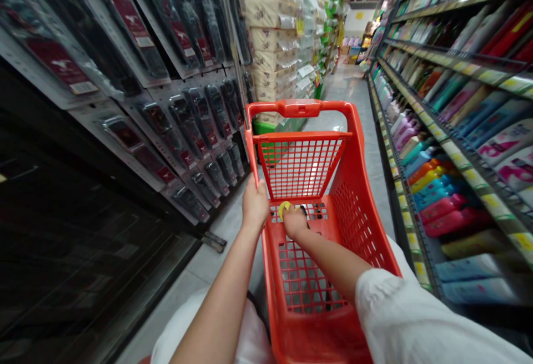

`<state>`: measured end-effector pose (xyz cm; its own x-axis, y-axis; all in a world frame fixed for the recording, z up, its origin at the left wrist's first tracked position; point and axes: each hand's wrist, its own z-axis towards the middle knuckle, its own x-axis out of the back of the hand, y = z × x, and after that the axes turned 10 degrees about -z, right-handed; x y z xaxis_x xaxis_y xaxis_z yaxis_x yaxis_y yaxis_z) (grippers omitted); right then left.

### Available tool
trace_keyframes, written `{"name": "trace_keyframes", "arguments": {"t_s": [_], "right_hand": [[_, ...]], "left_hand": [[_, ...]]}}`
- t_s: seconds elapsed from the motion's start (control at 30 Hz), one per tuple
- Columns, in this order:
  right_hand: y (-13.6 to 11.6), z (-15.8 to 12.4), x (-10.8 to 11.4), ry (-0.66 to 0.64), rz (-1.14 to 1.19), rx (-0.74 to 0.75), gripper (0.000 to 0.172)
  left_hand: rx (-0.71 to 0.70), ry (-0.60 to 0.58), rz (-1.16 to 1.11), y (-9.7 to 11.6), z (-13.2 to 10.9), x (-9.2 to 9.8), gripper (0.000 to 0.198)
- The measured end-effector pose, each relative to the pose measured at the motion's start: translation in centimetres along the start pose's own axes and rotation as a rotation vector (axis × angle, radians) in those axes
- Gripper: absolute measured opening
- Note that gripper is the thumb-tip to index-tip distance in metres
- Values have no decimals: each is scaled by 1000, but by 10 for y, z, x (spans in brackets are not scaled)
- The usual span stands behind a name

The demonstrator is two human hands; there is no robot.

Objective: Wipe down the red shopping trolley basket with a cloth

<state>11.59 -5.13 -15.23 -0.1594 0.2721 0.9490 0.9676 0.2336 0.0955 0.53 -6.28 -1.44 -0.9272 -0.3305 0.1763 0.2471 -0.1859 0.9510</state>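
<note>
A red plastic shopping cart (308, 325) stands right in front of me, with grid openings in its bottom and walls. My left hand (255, 203) is closed around the cart's left rim. Inside the basket, my right hand (293, 221) reaches down near the far grid panel (303, 164). Its fingers are closed on a small yellow object (284, 208), whose kind I cannot make out. Part of that object is hidden by the fingers. The cart's handle bar (300, 107) is at the far end, beyond both hands.
Belts in packaging (200, 114) hang on a rack at the left. Stacked cream-coloured packs (272, 47) stand behind the cart. Shelves (453, 114) of coloured bottles line the right side. A grey floor aisle (345, 89) runs off between them.
</note>
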Motion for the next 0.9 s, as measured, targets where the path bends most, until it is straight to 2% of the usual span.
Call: {"name": "trace_keyframes", "arguments": {"t_s": [0.13,0.2,0.27,0.33,0.47,0.53,0.6,0.67,0.8,0.9], "right_hand": [[-29,23,9,26,44,114,44],[-29,27,12,40,59,188,42],[-11,26,13,41,52,234,40],[21,20,9,31,27,213,39],[90,1,-6,-7,-20,-91,45],[103,-4,-12,-28,-29,-235,48],[95,-6,-14,-38,-25,-308,48],[70,-9,-11,-28,7,-273,48],[2,-35,-6,36,74,88,45],[-21,-68,-10,61,68,321,43]], "left_hand": [[26,9,-38,0,2,-2,33],[30,21,-53,0,2,-2,35],[40,22,-50,-1,3,-1,36],[41,10,-42,-1,3,0,35],[32,-9,-60,1,2,-1,33],[37,-13,-76,3,1,-2,34],[36,-20,-90,5,1,-5,34],[44,-17,-89,6,2,-7,34],[56,-2,-87,1,5,-9,34],[42,-4,-90,-3,6,-7,34]]}}
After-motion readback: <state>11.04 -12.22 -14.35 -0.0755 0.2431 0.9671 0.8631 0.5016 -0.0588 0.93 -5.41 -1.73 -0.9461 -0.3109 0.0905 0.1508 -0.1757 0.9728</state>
